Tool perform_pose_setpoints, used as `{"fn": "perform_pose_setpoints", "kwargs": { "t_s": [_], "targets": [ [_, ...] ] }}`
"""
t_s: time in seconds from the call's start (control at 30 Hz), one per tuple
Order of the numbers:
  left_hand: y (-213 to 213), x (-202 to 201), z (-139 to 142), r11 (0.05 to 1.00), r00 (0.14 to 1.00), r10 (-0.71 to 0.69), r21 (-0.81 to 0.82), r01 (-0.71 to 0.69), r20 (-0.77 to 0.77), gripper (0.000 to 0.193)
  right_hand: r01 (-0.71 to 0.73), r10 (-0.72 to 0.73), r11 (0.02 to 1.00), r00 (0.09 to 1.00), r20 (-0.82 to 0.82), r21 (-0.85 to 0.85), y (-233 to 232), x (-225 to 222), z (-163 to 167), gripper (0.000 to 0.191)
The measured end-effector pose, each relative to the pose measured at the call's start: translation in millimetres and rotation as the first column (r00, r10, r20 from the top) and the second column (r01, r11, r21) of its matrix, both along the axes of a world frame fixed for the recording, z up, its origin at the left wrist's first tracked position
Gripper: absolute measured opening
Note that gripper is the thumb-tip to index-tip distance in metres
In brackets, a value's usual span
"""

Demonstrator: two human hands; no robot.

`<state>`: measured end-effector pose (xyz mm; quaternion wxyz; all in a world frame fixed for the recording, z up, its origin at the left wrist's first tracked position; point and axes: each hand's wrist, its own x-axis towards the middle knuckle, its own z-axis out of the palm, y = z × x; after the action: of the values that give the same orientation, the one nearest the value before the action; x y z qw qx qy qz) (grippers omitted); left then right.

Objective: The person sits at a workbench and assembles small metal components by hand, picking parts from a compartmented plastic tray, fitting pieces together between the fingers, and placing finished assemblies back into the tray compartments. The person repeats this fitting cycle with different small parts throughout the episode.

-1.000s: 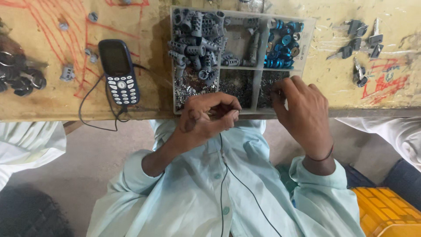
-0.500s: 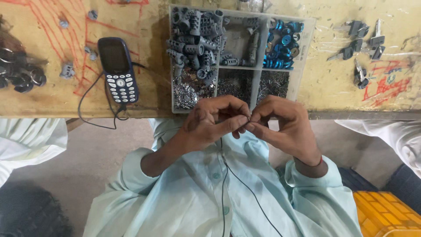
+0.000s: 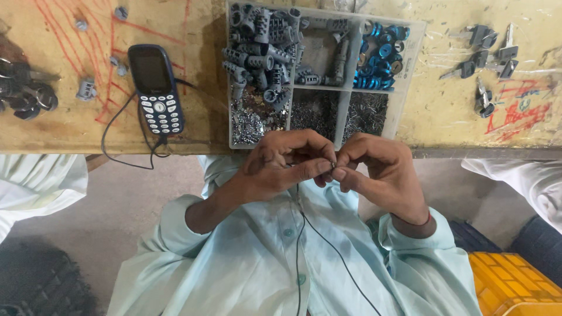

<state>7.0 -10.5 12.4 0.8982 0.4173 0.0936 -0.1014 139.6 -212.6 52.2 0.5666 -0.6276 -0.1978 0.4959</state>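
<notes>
Scuffed yellow table [image 3: 70, 126] up top; below its edge, left hand [image 3: 281, 167] and right hand [image 3: 380, 172] meet, each grip pinched closed on one tiny metal part [image 3: 332, 166] (barely visible), the compartment tray [image 3: 319, 76] just beyond them.

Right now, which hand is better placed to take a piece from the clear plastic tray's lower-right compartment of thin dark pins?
Probably the right hand: it sits directly below that pin compartment, while the left hand grips the small metal part.
</notes>
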Motion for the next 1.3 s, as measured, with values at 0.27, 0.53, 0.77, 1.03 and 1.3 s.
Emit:
{"fn": "perform_pose_setpoints", "kwargs": {
  "t_s": [0.27, 0.53, 0.77, 1.03, 1.3],
  "targets": [
    [7.8, 1.3, 16.8, 0.882, 0.972, 0.103, 0.432, -0.188, 0.213, 0.016, 0.010, -0.166, 0.981, 0.560, 0.812, 0.193, 10.0, -16.5, -21.5, 0.032],
    [13.8, -0.5, 14.4, 0.828, 0.965, 0.020, 0.537, -0.163, 0.261, 0.015, -0.242, -0.006, 0.939, 0.702, 0.712, 0.246, 11.1, -0.7, -28.7, 0.026],
    [6.5, -6.7, -7.9, 0.969, 0.999, 0.033, 0.245, -0.037, 0.020, 0.018, -0.097, 0.093, 0.995, 0.806, 0.584, -0.025, 33.4, 27.2, -8.7, 0.025],
    [-3.6, -5.2, -32.8, 0.997, 0.997, 0.078, 0.021, -0.078, 0.001, 0.014, -0.159, 0.211, 0.973, 0.302, 0.930, -0.169, 129.5, 62.8, -16.6, 0.018],
    [-7.6, -0.2, -28.5, 0.968, 0.988, 0.146, -0.210, -0.134, 0.042, 0.013, -0.010, -0.001, 0.992, 0.996, 0.089, 0.124, 26.6, 21.8, -19.5, 0.032]
  ]
}}
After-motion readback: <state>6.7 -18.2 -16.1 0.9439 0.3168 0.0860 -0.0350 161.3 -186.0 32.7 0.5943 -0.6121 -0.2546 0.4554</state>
